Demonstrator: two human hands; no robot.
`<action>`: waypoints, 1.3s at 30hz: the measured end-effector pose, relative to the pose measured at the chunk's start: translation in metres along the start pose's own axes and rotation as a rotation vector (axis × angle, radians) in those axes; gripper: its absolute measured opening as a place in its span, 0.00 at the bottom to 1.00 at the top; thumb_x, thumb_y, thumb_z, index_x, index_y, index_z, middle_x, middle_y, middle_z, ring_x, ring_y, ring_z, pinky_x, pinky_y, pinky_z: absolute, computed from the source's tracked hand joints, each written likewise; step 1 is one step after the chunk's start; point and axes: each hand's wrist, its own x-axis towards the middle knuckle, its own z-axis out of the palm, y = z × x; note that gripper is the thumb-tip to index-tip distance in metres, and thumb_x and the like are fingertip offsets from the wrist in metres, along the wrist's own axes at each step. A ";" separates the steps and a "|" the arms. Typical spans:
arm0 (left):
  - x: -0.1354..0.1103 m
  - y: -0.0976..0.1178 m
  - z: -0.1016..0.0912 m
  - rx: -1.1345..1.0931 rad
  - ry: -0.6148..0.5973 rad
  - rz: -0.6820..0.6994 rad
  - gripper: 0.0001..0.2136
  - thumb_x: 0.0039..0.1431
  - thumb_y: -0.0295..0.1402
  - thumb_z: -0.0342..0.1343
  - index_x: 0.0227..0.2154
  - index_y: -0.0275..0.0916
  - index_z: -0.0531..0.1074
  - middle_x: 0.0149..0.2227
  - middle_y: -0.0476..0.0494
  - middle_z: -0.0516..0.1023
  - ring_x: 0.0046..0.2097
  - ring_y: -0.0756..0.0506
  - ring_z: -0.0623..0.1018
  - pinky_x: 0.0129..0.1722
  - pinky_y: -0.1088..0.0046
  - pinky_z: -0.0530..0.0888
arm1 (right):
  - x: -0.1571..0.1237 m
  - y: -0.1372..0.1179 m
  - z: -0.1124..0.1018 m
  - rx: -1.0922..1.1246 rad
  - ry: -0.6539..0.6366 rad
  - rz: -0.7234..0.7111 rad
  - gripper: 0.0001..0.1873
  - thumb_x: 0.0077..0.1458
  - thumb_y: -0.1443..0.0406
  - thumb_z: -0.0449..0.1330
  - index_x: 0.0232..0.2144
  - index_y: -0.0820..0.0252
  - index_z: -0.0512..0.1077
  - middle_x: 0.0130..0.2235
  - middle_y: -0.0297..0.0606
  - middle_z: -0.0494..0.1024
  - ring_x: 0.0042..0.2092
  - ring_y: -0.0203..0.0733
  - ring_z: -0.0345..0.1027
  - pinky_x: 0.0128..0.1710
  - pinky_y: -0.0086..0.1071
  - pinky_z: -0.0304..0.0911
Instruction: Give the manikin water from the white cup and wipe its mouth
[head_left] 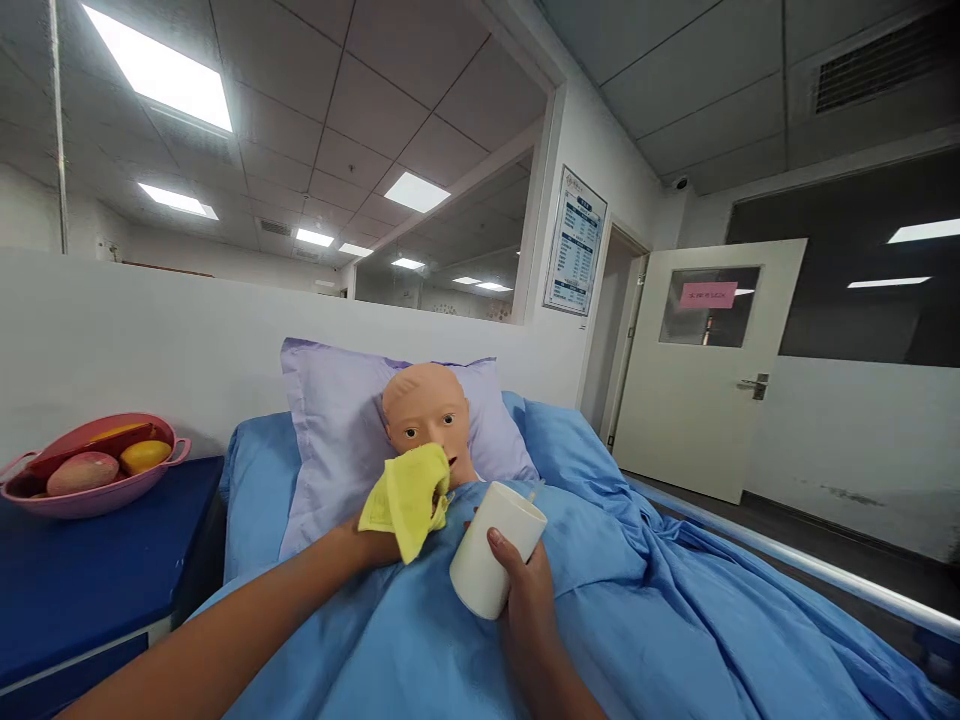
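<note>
A manikin [424,405] lies in bed with its head on a lilac pillow [337,430]. My left hand [384,546] grips a yellow cloth [407,497], which drapes over most of the hand and touches the manikin's face around the nose and mouth. The cloth hides most of my left fingers. In my right hand [531,590] is a white cup [495,550], tilted, with my thumb across its side. A thin, pale, see-through piece shows at the cup's rim; I cannot make out what it is. The cup is over the blue quilt [600,620], below the manikin's chin.
On the left, a blue bedside cabinet [97,575] bears a pink basket [90,500] of fruit. A bed rail [810,555] runs along the right side. Beyond it stands an open door [705,400] with a pink sign. A framed notice [574,240] hangs on the wall.
</note>
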 end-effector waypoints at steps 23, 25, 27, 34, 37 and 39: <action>-0.079 -0.003 -0.042 -0.789 0.483 -0.753 0.15 0.54 0.34 0.63 0.44 0.38 0.70 0.37 0.40 0.82 0.36 0.42 0.83 0.38 0.63 0.80 | -0.006 -0.001 0.005 -0.356 -0.338 0.059 0.32 0.40 0.46 0.68 0.42 0.61 0.71 0.35 0.40 0.77 0.34 0.47 0.70 0.33 0.38 0.65; -0.089 -0.001 -0.044 -0.829 0.403 -0.794 0.17 0.53 0.33 0.64 0.45 0.38 0.70 0.39 0.37 0.82 0.38 0.40 0.83 0.40 0.61 0.80 | -0.006 -0.001 0.007 -0.394 -0.319 0.054 0.32 0.40 0.45 0.68 0.41 0.61 0.71 0.32 0.38 0.76 0.33 0.45 0.68 0.32 0.37 0.64; -0.099 0.003 -0.046 -0.889 0.298 -0.827 0.18 0.52 0.34 0.64 0.46 0.38 0.70 0.43 0.37 0.82 0.42 0.39 0.82 0.43 0.62 0.79 | -0.007 -0.001 0.007 -0.409 -0.306 0.057 0.32 0.40 0.46 0.68 0.41 0.60 0.71 0.31 0.37 0.76 0.32 0.44 0.68 0.31 0.36 0.64; -0.144 -0.031 -0.057 -0.663 0.363 -0.808 0.28 0.50 0.36 0.64 0.54 0.38 0.63 0.51 0.35 0.77 0.52 0.36 0.78 0.51 0.59 0.76 | -0.007 -0.003 0.008 -0.366 -0.249 0.114 0.29 0.45 0.46 0.65 0.42 0.59 0.70 0.33 0.38 0.77 0.32 0.45 0.70 0.31 0.36 0.66; -0.157 -0.045 -0.057 -0.189 0.576 -0.598 0.31 0.53 0.37 0.58 0.60 0.39 0.57 0.59 0.32 0.68 0.61 0.33 0.69 0.59 0.51 0.69 | -0.003 -0.001 0.008 -0.357 -0.257 0.142 0.30 0.47 0.45 0.64 0.44 0.60 0.70 0.35 0.40 0.79 0.32 0.46 0.71 0.31 0.37 0.66; -0.159 -0.049 -0.051 0.211 0.678 -0.406 0.28 0.56 0.37 0.54 0.60 0.41 0.58 0.64 0.33 0.61 0.66 0.32 0.61 0.63 0.46 0.63 | 0.000 0.001 0.008 -0.338 -0.262 0.173 0.30 0.47 0.45 0.64 0.44 0.61 0.69 0.34 0.41 0.79 0.32 0.47 0.72 0.31 0.37 0.66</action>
